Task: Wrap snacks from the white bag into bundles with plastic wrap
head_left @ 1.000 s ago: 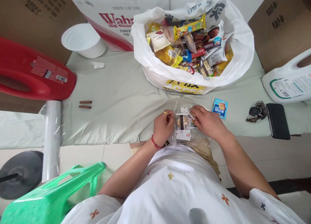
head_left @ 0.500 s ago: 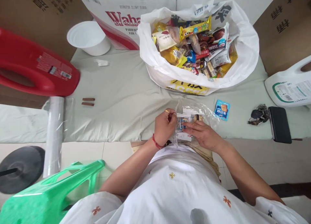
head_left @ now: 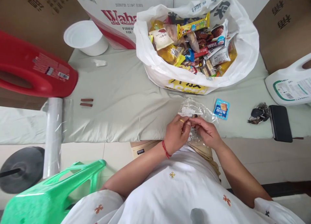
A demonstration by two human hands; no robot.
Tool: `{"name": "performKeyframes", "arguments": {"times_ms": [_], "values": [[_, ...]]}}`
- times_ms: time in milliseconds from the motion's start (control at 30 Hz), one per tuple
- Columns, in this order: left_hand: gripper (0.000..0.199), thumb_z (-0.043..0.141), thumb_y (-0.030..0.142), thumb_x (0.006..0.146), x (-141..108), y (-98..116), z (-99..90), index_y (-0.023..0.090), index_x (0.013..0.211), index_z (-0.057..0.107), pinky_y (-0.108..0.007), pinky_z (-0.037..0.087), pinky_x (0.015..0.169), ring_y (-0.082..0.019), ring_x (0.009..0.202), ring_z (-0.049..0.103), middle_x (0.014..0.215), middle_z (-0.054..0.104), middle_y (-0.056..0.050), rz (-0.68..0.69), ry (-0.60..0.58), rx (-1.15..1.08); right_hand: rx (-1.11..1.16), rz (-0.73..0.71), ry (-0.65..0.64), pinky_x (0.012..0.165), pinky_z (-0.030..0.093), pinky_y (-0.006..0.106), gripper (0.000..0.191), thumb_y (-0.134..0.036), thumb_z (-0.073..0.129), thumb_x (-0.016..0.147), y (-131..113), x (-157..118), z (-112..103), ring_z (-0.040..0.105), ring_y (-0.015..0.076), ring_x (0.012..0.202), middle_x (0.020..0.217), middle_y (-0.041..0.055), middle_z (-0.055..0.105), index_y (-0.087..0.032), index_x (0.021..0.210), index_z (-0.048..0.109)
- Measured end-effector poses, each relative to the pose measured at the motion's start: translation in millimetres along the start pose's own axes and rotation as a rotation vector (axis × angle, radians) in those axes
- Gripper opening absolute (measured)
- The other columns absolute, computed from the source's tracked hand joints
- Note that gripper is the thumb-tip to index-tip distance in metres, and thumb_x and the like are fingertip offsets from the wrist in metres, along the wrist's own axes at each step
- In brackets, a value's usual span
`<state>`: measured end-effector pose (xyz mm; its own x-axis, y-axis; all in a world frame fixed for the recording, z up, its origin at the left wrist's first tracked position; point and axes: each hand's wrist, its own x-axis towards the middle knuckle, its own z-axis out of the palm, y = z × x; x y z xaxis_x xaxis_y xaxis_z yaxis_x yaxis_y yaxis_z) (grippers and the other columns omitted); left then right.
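A clear plastic wrap [head_left: 205, 111] with small white-labelled packets in it lies at the table's front edge, partly under both hands. My left hand [head_left: 177, 131], with a ring and a red wrist string, is closed over its left side. My right hand [head_left: 206, 130] is closed too, its fingertips meeting those of my left hand. What the fingertips pinch is hidden. Right of the wrap lies a blue snack packet [head_left: 221, 109], touched by neither hand. Behind it stands a white plastic bag [head_left: 148, 67] full of wrapped snacks.
At the left are a red jug [head_left: 41, 68], a white bowl [head_left: 85, 39], two brown strips [head_left: 86, 102] and a plastic roll [head_left: 53, 136]. Keys [head_left: 259, 114], a black phone [head_left: 280, 123] and a white jug [head_left: 291, 83] lie right. A green stool [head_left: 43, 198] stands below.
My left hand has moved right over the packets. My right hand's spread fingers have drawn together against it, covering most of the blue-printed packet.
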<state>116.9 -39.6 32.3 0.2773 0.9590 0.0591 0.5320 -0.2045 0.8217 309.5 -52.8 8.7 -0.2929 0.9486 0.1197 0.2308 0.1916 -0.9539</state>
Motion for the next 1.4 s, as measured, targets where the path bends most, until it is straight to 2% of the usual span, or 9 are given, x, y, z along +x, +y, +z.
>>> {"name": "performKeyframes", "arguments": {"times_ms": [233,400,567,700,967,1100,1200,1300,1400], "values": [[0.059,0.054,0.033,0.104,-12.3,5.2,10.9,0.009,0.156,0.044,-0.040,0.059,0.091,-0.029,0.114,0.066,0.121,0.067,-0.017,0.185,-0.174,0.468,0.150,0.265,0.240,0.082,0.064,0.033,0.023,-0.038,0.062,0.099,-10.4,12.0,0.4,0.075,0.0164,0.083,0.095,0.0040,0.079,-0.022,0.108,0.075],[0.049,0.048,0.025,0.107,-15.1,1.4,19.3,0.009,0.153,0.046,-0.040,0.056,0.082,-0.028,0.107,0.065,0.118,0.067,-0.016,0.258,-0.213,0.632,0.009,0.429,0.376,0.050,0.048,0.026,0.044,-0.063,0.063,0.094,-10.6,54.9,-8.9,0.060,0.0119,0.056,0.102,0.0060,0.079,-0.022,0.108,0.071],[0.035,0.049,0.022,0.106,-16.8,-1.6,25.5,0.013,0.138,0.059,-0.037,0.054,0.080,-0.026,0.107,0.063,0.115,0.065,-0.014,0.297,-0.193,0.689,-0.024,0.458,0.229,0.059,0.049,0.030,0.049,-0.066,0.078,0.077,0.2,101.5,-4.3,0.062,0.0179,0.065,0.076,0.0033,0.072,-0.020,0.092,0.073],[0.032,0.047,0.016,0.106,-14.0,2.8,23.5,0.013,0.135,0.061,-0.038,0.053,0.077,-0.026,0.106,0.063,0.112,0.065,-0.013,0.301,-0.224,0.698,-0.005,0.351,0.391,0.064,0.048,0.031,0.031,-0.050,0.073,0.080,6.2,108.2,-8.1,0.060,0.0179,0.065,0.072,0.0009,0.068,-0.022,0.091,0.072],[0.041,0.047,0.023,0.107,-3.8,6.6,12.7,0.010,0.144,0.056,-0.041,0.055,0.082,-0.028,0.109,0.063,0.115,0.066,-0.014,0.311,-0.275,0.619,-0.797,0.266,0.340,0.078,0.050,0.035,0.019,-0.030,0.059,0.091,17.3,85.7,-13.1,0.066,0.0257,0.089,0.105,0.0118,0.074,-0.021,0.101,0.074],[0.054,0.040,0.018,0.106,-1.5,6.9,5.4,0.010,0.159,0.041,-0.042,0.056,0.087,-0.028,0.111,0.063,0.118,0.066,-0.015,0.293,-0.321,0.546,-0.731,0.174,0.432,0.082,0.054,0.039,0.029,-0.035,0.062,0.092,12.4,69.5,-25.7,0.063,0.0219,0.079,0.116,0.0126,0.071,-0.020,0.115,0.071],[0.048,0.041,0.013,0.104,-0.2,8.1,2.9,0.015,0.151,0.053,-0.041,0.056,0.084,-0.028,0.111,0.062,0.114,0.066,-0.013,0.287,-0.401,0.574,-0.626,0.213,0.655,0.084,0.055,0.037,0.030,-0.045,0.060,0.099,3.6,27.4,-44.8,0.065,0.0201,0.083,0.111,0.0096,0.073,-0.021,0.112,0.071],[0.045,0.045,0.011,0.102,1.9,10.0,1.2,0.018,0.143,0.061,-0.040,0.056,0.082,-0.029,0.113,0.061,0.115,0.064,-0.013,0.285,-0.473,0.609,-0.509,0.439,0.807,0.073,0.053,0.033,0.040,-0.059,0.058,0.101,-5.4,-33.7,-51.7,0.065,0.0197,0.075,0.088,0.0058,0.072,-0.021,0.101,0.070],[0.048,0.046,0.012,0.103,4.9,12.5,-1.6,0.021,0.148,0.059,-0.038,0.057,0.082,-0.028,0.116,0.059,0.119,0.063,-0.014,0.290,-0.516,0.608,-0.387,0.700,0.720,0.063,0.052,0.030,0.055,-0.073,0.055,0.098,-10.2,-84.4,-36.2,0.065,0.0198,0.068,0.078,0.0056,0.072,-0.021,0.091,0.067]]}}
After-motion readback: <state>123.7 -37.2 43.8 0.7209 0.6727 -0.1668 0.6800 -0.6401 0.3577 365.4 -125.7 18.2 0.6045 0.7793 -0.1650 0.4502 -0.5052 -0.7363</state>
